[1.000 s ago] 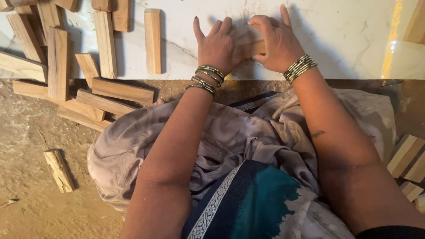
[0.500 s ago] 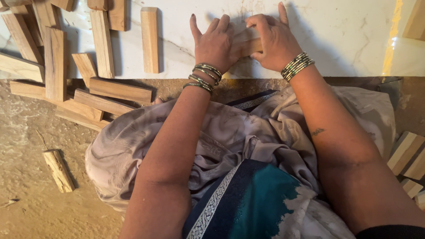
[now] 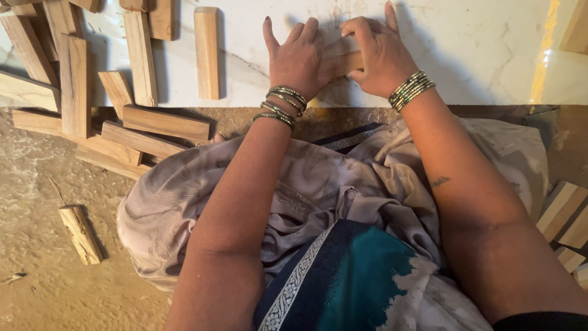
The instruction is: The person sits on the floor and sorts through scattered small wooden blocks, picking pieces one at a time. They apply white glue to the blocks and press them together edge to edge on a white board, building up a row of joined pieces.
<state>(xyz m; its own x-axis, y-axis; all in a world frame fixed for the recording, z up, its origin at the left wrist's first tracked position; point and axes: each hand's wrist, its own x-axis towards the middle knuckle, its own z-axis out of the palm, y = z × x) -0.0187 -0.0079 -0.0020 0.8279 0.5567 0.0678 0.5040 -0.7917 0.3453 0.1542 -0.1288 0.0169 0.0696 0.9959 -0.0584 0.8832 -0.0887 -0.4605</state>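
Observation:
Both of my hands rest on one small wooden block (image 3: 344, 61) lying on the white marble slab (image 3: 478, 49). My left hand (image 3: 299, 56) lies flat over the block's left part, fingers spread. The fingers of my right hand (image 3: 381, 54) curl around its right end. Most of the block is hidden under my hands. Bangles circle both wrists.
Several wooden blocks (image 3: 141, 55) lie at the left, on the slab and over its edge, one upright piece (image 3: 207, 52) closest to my left hand. A rough stick (image 3: 79, 234) lies on the dusty floor. More blocks (image 3: 563, 214) sit at the right. Cloth (image 3: 343, 184) covers my lap.
My hands and the block stay in almost the same place; the view has shifted slightly, and my hands sit a little higher in the frame.

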